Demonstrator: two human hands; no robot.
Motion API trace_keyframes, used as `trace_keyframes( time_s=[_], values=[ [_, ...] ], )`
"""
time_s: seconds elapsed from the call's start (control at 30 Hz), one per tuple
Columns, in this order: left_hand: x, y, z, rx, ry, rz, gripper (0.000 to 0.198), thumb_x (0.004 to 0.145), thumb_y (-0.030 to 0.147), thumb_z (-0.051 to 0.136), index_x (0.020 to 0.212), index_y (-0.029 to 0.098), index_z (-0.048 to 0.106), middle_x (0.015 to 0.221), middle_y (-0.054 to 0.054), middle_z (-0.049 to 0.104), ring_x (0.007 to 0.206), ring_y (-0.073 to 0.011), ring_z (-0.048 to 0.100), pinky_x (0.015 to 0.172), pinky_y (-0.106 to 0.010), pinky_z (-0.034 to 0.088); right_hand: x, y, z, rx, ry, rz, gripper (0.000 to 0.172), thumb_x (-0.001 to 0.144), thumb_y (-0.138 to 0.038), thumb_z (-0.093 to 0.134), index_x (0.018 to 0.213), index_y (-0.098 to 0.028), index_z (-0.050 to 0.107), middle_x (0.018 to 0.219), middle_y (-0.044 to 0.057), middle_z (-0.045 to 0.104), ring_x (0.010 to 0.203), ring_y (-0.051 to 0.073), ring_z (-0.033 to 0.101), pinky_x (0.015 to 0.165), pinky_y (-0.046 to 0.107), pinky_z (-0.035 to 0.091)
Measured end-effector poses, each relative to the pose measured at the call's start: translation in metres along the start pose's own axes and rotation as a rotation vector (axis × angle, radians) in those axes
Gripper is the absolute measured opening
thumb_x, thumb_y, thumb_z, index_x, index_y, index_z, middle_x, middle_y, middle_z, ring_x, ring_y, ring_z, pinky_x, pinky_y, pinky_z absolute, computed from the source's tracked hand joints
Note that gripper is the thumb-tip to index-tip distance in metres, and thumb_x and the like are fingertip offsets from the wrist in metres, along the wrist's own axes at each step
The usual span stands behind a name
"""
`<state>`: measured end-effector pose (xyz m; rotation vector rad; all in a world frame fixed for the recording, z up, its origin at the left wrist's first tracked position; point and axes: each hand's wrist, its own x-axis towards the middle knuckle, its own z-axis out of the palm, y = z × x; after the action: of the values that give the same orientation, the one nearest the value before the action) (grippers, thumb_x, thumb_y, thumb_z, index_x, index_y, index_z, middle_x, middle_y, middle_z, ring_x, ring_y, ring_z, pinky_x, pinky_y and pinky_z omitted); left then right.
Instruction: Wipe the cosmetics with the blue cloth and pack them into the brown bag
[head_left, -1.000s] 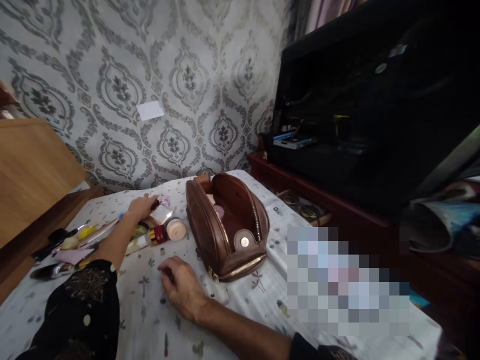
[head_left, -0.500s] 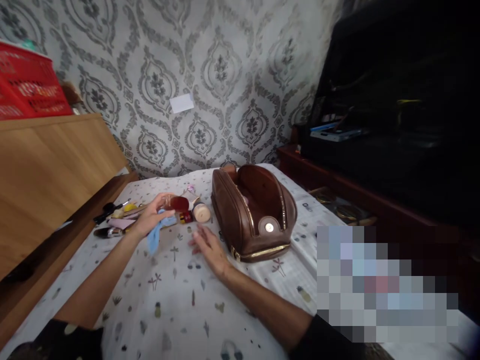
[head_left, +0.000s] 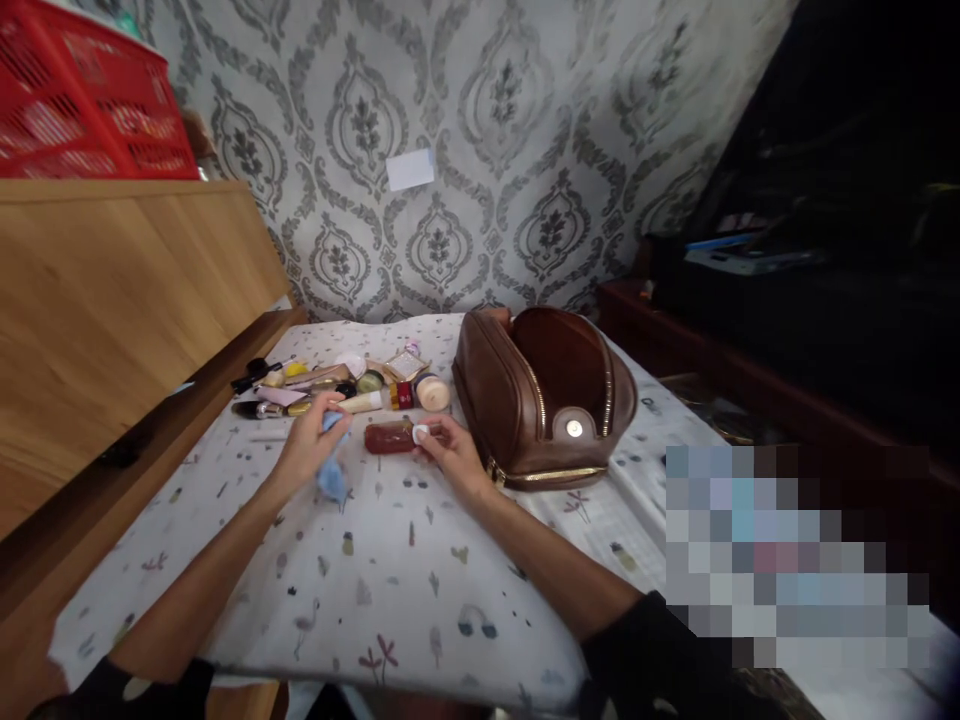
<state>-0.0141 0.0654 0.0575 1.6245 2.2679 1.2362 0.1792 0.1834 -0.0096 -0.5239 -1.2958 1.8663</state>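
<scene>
My right hand [head_left: 456, 455] grips the white cap end of a small bottle of dark red liquid [head_left: 388, 437], held sideways just above the cloth. A blue cloth [head_left: 332, 468] hangs from my left hand [head_left: 309, 440], whose fingers are closed on it. Behind the hands lie several cosmetics: a round jar with a beige top [head_left: 433, 393], a small red and gold bottle [head_left: 402, 396], a cream tube [head_left: 362, 402] and makeup brushes [head_left: 262, 409]. To the right of my right hand stands a brown toiletry bag [head_left: 499, 400], unzipped, with its dark inside showing.
A white patterned cloth [head_left: 390, 590] covers the table. On the left, a red basket [head_left: 97, 100] sits on a wooden cabinet [head_left: 135, 280]. A dark screen [head_left: 840, 180] rises at the right. Patterned wallpaper [head_left: 442, 90] closes off the back.
The red bottle has passed from my left hand to my right hand, which has closed on its white end. My left hand keeps the blue cloth. The view has shifted left.
</scene>
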Motion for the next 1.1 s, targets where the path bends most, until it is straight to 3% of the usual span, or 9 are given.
trace_keyframes(
  time_s=[0.1,0.2,0.27,0.37,0.5,0.67,0.83,0.97,1.1],
  values=[
    [-0.004,0.024,0.01,0.059,0.105,0.134,0.027,0.094,0.042,0.052,0.11,0.019,0.057,0.104,-0.007,0.068,0.096,-0.0226,0.064,0.086,-0.035,0.052,0.0,0.001,0.001,-0.089,-0.033,-0.04,0.037,0.068,-0.046,0.078,0.085,-0.021,0.059,0.067,-0.005,0.059,0.056,0.012,0.058,0.053,0.024,0.042],
    [-0.011,0.042,0.037,0.118,0.009,0.368,0.027,0.099,0.035,0.046,0.121,0.019,0.054,0.119,-0.011,0.064,0.112,-0.0235,0.061,0.098,-0.037,0.049,-0.001,0.0,0.0,-0.132,-0.056,-0.055,0.035,0.07,-0.046,0.077,0.086,-0.021,0.059,0.069,-0.004,0.06,0.058,0.013,0.058,0.055,0.026,0.044],
    [-0.015,0.043,0.055,0.229,-0.101,0.503,0.029,0.101,0.03,0.043,0.126,0.019,0.053,0.129,-0.014,0.06,0.124,-0.026,0.056,0.105,-0.041,0.046,-0.001,-0.001,-0.002,-0.15,-0.076,-0.068,0.034,0.069,-0.044,0.077,0.085,-0.021,0.059,0.073,-0.003,0.061,0.058,0.013,0.057,0.056,0.026,0.044],
    [-0.016,0.029,0.067,0.419,-0.148,0.59,0.03,0.101,0.027,0.044,0.127,0.017,0.054,0.125,-0.015,0.063,0.12,-0.0293,0.058,0.106,-0.048,0.044,0.0,-0.001,-0.002,-0.161,-0.08,-0.076,0.033,0.067,-0.044,0.077,0.082,-0.021,0.059,0.074,-0.003,0.062,0.058,0.013,0.056,0.056,0.026,0.044],
    [-0.016,0.0,0.052,0.516,-0.119,0.486,0.03,0.101,0.032,0.043,0.125,0.017,0.055,0.119,-0.014,0.066,0.112,-0.0291,0.061,0.1,-0.047,0.047,0.0,0.0,-0.002,-0.163,-0.061,-0.053,0.034,0.068,-0.046,0.077,0.082,-0.021,0.059,0.067,-0.003,0.061,0.059,0.014,0.059,0.056,0.027,0.044],
    [-0.019,-0.024,0.031,0.387,-0.159,0.248,0.028,0.102,0.039,0.039,0.114,0.02,0.056,0.107,-0.009,0.067,0.103,-0.0252,0.062,0.092,-0.039,0.05,-0.001,-0.001,-0.002,-0.163,-0.052,-0.048,0.034,0.071,-0.046,0.078,0.084,-0.021,0.06,0.065,-0.003,0.062,0.059,0.014,0.06,0.057,0.027,0.046],
    [-0.016,-0.028,0.024,0.327,-0.204,0.236,0.032,0.101,0.045,0.038,0.086,0.022,0.055,0.088,-0.005,0.063,0.087,-0.0224,0.059,0.081,-0.035,0.048,0.001,0.0,-0.005,-0.132,0.018,-0.012,0.046,0.065,-0.053,0.081,0.092,-0.019,0.062,0.071,-0.001,0.067,0.06,0.015,0.064,0.055,0.027,0.048],
    [-0.016,-0.025,0.022,0.311,-0.207,0.217,0.034,0.1,0.045,0.037,0.079,0.023,0.052,0.08,-0.003,0.061,0.077,-0.0204,0.058,0.074,-0.033,0.046,0.002,0.001,-0.007,-0.188,0.008,-0.016,0.041,0.07,-0.053,0.079,0.086,-0.018,0.066,0.066,0.0,0.066,0.059,0.016,0.062,0.059,0.029,0.049],
    [-0.02,-0.02,0.023,0.281,-0.065,0.156,0.034,0.101,0.045,0.033,0.085,0.023,0.054,0.074,-0.002,0.06,0.074,-0.0208,0.059,0.073,-0.032,0.046,0.001,-0.001,-0.007,-0.191,-0.026,-0.05,0.037,0.066,-0.048,0.082,0.085,-0.019,0.069,0.07,0.0,0.068,0.063,0.015,0.06,0.065,0.03,0.05]
  ],
)
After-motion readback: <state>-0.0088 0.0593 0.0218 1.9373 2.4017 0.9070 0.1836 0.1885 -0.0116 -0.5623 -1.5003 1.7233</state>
